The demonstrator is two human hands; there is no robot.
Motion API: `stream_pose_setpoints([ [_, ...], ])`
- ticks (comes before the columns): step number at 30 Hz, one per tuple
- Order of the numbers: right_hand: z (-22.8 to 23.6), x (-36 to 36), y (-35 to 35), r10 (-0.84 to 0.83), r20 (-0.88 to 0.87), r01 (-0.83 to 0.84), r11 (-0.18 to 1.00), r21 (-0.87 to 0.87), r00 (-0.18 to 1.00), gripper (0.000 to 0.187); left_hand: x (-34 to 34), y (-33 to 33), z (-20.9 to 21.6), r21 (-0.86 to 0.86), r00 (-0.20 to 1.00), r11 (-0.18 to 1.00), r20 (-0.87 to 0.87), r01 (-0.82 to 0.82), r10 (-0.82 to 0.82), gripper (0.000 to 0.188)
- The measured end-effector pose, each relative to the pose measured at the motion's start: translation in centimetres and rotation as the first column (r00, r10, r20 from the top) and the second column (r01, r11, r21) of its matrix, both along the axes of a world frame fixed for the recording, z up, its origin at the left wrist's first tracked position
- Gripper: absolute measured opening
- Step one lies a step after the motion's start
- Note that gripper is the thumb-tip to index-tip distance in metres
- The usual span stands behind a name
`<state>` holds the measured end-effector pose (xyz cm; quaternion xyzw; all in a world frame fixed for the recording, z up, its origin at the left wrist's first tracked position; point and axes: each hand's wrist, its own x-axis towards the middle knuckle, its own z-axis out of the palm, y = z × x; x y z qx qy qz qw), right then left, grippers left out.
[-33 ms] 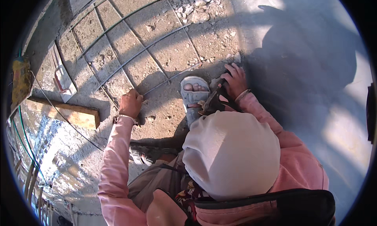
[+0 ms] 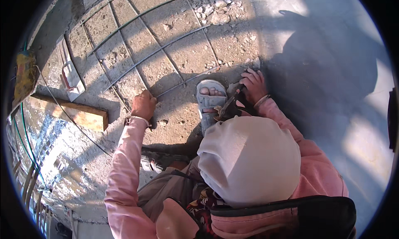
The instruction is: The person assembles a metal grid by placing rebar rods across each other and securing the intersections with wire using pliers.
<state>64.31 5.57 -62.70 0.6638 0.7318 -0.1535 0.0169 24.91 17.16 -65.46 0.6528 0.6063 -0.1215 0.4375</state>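
Note:
A steel rebar mesh (image 2: 160, 50) lies over rough, gritty ground. My left hand (image 2: 144, 105) is closed on its near rods, at the end of a lengthwise bar; the fingertips are partly hidden. On the right, my right hand (image 2: 254, 86) rests with bent, parted fingers at the border of the rough ground and a smooth grey floor. Just beside its thumb is a dark object with a handle-like shape (image 2: 228, 108), mostly hidden; I cannot tell what it is. Between my hands is my foot in a grey sandal (image 2: 211, 100).
A flat steel trowel (image 2: 70, 73) and a wooden plank (image 2: 89, 116) lie on the left, near a yellow-and-dark container (image 2: 25, 75) and a thin wire. Broken stones (image 2: 218, 17) lie at the far end. A white cloth-covered round shape (image 2: 249, 160) blocks the lower middle.
The whole view has shifted slightly, so the mesh, trowel and foot appear a little further right. Both hands stay where they were, the left on the mesh, the right at the floor's border.

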Motion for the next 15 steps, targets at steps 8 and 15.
stream_pose_setpoints([
  [8, 4.8, 0.4, -1.5, -0.146, -0.27, 0.038, 0.93, -0.367, 0.952, 0.029, 3.5, -0.6, -0.9, 0.102, 0.958, 0.975, -0.231, 0.197, -0.169, 0.018],
  [15, 5.4, -5.1, -1.4, -0.574, -0.521, 0.174, 0.76, -0.626, 0.631, 0.037, 3.5, 1.0, 1.6, 0.043, 0.961, 0.992, -0.258, 0.116, -0.101, 0.022],
])
